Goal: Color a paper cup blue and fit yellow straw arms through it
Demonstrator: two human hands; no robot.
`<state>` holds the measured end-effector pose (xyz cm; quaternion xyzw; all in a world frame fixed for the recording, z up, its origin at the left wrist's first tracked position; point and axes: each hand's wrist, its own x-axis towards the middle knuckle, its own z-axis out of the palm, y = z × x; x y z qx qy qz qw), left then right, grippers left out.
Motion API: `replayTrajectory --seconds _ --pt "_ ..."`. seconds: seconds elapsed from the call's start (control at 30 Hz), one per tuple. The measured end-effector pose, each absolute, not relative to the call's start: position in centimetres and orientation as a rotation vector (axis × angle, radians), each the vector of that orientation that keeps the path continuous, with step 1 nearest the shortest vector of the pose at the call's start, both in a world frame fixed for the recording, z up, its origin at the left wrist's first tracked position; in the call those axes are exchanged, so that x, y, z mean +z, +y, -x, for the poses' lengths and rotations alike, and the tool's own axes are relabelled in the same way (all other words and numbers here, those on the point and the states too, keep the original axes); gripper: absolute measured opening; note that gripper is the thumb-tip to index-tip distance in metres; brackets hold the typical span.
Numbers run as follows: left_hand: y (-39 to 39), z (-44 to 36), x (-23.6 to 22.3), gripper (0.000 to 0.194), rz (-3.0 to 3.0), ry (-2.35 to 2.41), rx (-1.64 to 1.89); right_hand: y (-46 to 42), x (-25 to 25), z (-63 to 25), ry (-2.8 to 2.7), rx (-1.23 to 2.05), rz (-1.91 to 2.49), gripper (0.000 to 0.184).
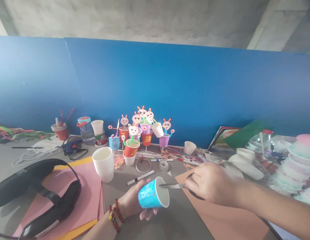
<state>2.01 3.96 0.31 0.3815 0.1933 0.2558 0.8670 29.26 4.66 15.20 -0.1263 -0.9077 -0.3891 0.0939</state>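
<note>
My left hand (132, 203), with a bead bracelet at the wrist, is closed around a paper cup (152, 194) coloured blue on the outside and white inside. The cup lies tilted, its mouth facing right. My right hand (210, 182) is closed on the black handles of a pair of scissors (173, 186). The scissor blades point left and their tips reach the cup's rim.
A stack of white cups (104, 163) stands on pink paper (81, 196) next to a black headset (37, 191). Bunny-faced cup figures (141, 131), markers, tape rolls and a glue gun (72, 145) crowd the table's back. Brown paper (220, 216) lies under my right arm. Bowls (298, 163) are stacked at the right.
</note>
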Motion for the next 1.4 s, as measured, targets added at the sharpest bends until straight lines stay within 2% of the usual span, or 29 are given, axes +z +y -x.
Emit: replayTrajectory --seconds 0.17,0.5,0.8,1.03,1.4 --pt "3.8 -2.0 0.3 0.074 -0.800 0.390 0.600 5.1 15.6 -29.2 -2.781 -1.163 0.409 0.023" --pt "3.6 -2.1 0.6 0.080 -0.793 0.398 0.598 5.5 15.5 -28.5 -2.884 -1.141 0.414 0.016" --pt "3.8 -1.9 0.5 0.083 -0.816 0.405 0.507 5.4 16.3 -28.3 -2.860 -1.163 0.284 0.021" --pt "3.8 -2.2 0.3 0.082 -0.787 0.421 0.528 5.0 16.9 -29.1 -2.960 -1.151 0.532 0.025" --pt "3.8 -2.4 0.3 0.082 -0.766 0.395 0.607 5.4 15.4 -29.2 -2.871 -1.179 0.569 0.019"
